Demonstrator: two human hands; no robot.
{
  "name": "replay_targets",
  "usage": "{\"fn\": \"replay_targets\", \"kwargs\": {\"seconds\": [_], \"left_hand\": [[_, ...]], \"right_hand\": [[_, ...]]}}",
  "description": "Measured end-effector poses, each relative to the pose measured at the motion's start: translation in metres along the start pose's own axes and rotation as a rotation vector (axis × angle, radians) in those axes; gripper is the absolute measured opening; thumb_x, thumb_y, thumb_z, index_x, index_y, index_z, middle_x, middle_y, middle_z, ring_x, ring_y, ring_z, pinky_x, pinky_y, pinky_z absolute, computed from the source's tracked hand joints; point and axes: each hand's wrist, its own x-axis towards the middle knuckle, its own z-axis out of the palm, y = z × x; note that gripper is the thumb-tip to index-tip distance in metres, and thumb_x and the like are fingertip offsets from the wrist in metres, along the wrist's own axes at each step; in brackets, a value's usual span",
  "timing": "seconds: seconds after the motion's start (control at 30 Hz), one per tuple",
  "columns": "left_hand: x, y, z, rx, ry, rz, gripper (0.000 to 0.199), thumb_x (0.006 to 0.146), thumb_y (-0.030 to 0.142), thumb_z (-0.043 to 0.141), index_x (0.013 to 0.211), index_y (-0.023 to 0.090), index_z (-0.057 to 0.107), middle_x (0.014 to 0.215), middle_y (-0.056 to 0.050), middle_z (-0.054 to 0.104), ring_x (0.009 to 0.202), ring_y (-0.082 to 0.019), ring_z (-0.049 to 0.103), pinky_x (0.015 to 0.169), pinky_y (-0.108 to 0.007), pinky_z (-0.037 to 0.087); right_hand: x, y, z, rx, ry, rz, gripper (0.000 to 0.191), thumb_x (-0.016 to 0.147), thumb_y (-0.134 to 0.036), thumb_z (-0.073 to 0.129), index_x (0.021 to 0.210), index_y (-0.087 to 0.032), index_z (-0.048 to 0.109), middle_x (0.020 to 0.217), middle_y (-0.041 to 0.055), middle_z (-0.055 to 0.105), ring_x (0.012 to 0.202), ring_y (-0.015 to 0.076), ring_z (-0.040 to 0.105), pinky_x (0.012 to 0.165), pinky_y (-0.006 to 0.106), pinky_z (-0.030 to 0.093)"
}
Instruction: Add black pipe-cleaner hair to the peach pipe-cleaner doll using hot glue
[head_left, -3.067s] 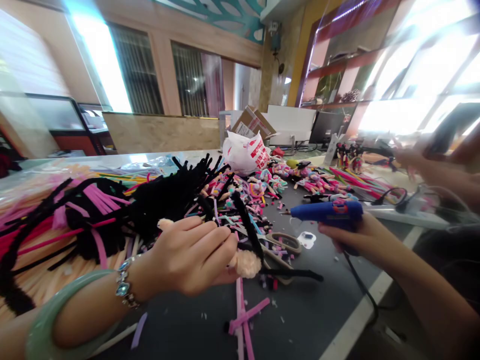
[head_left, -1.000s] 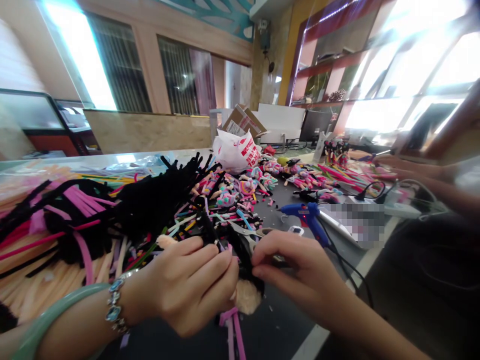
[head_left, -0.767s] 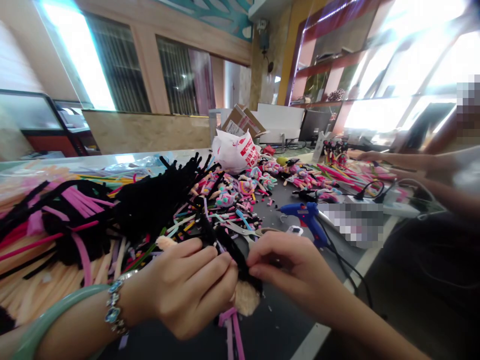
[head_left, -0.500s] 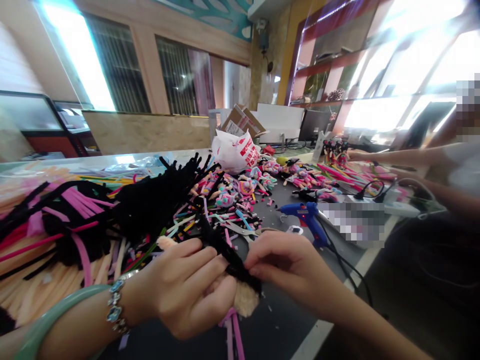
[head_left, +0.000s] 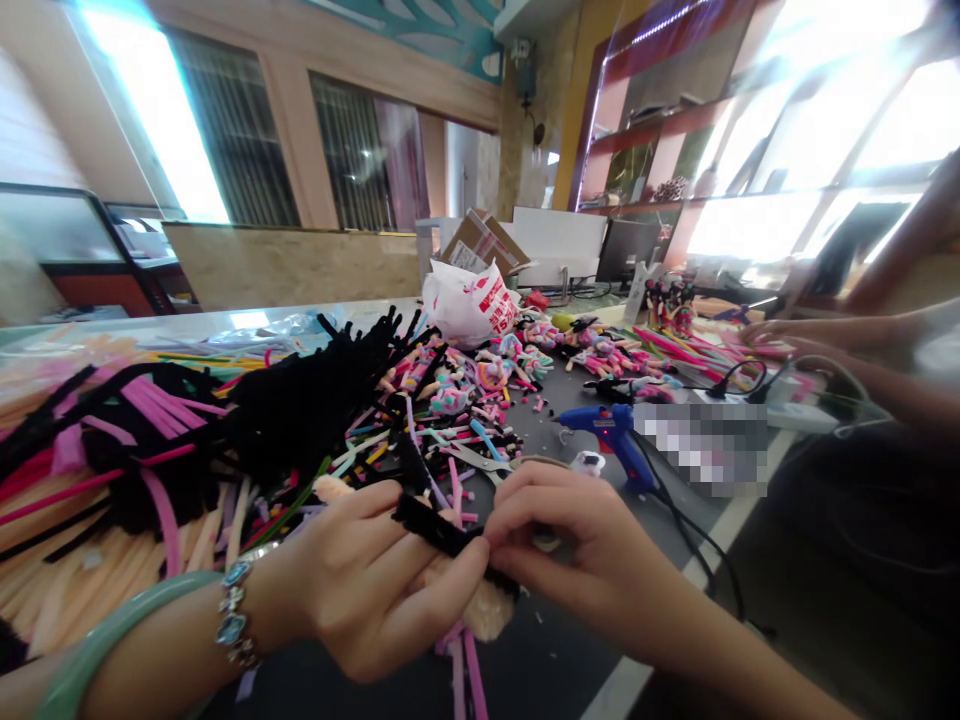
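My left hand [head_left: 367,580] is closed around a beige pipe-cleaner piece, like part of a doll. Its rounded fuzzy end [head_left: 491,608] shows below the fingers, with pink-purple stems [head_left: 471,670] hanging underneath. Across the top of it lies a black pipe-cleaner strip [head_left: 429,522]. Thumb and forefinger of my right hand [head_left: 570,530] pinch this strip beside the left fingertips. Just beyond the hands, scissors [head_left: 484,460] rest among cut pipe-cleaner bits. The part inside my left palm is hidden.
A blue glue gun [head_left: 611,430] stands right of centre, its cord trailing toward the table edge. Bundles of black pipe cleaners [head_left: 300,405] and beige ones [head_left: 67,590] cover the left. Finished-looking small dolls [head_left: 450,385] lie behind. Another person's hands [head_left: 780,335] are at the far right.
The black strip's upper end has shifted down and left, now lying across my left fingers. My left forefinger has come nearer the right fingertips. The other person's hands moved slightly right.
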Motion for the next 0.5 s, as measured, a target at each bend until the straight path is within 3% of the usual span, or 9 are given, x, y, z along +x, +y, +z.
{"fn": "replay_targets", "kwargs": {"seconds": [0.23, 0.37, 0.43, 0.5], "left_hand": [[0.0, -0.002, 0.002, -0.076, -0.07, -0.117, 0.028, 0.082, 0.038, 0.058, 0.096, 0.014, 0.061, 0.061, -0.002, 0.066, 0.053, -0.014, 0.062, 0.051, -0.026, 0.046], [-0.001, 0.004, 0.003, -0.195, -0.081, -0.461, 0.047, 0.068, 0.043, 0.069, 0.103, 0.015, 0.054, 0.058, 0.003, 0.061, 0.047, -0.012, 0.056, 0.05, -0.025, 0.042], [0.0, 0.007, 0.004, -0.298, -0.09, -0.676, 0.054, 0.06, 0.039, 0.075, 0.105, 0.019, 0.051, 0.07, 0.002, 0.065, 0.056, -0.013, 0.061, 0.057, -0.024, 0.046], [0.002, 0.007, 0.005, -0.469, -0.124, -0.864, 0.057, 0.058, 0.034, 0.078, 0.106, 0.022, 0.049, 0.076, 0.002, 0.065, 0.06, -0.012, 0.062, 0.054, -0.02, 0.046]], "right_hand": [[0.004, 0.002, 0.0, 0.063, 0.071, 0.116, 0.006, 0.08, -0.011, 0.062, 0.08, -0.016, 0.066, 0.075, -0.0002, 0.059, 0.067, 0.0106, 0.054, 0.061, 0.022, 0.044], [0.006, 0.001, -0.005, 0.086, 0.127, 0.19, 0.004, 0.082, -0.019, 0.061, 0.081, -0.017, 0.064, 0.073, -0.0003, 0.06, 0.066, 0.0116, 0.054, 0.059, 0.023, 0.043], [0.008, 0.001, -0.009, 0.093, 0.149, 0.22, 0.004, 0.082, -0.02, 0.061, 0.082, -0.018, 0.064, 0.073, -0.0008, 0.061, 0.066, 0.0113, 0.054, 0.059, 0.022, 0.043], [0.011, 0.001, -0.011, 0.092, 0.186, 0.24, 0.004, 0.082, -0.021, 0.061, 0.083, -0.018, 0.064, 0.072, -0.0017, 0.061, 0.065, 0.0105, 0.053, 0.059, 0.021, 0.042]]}}
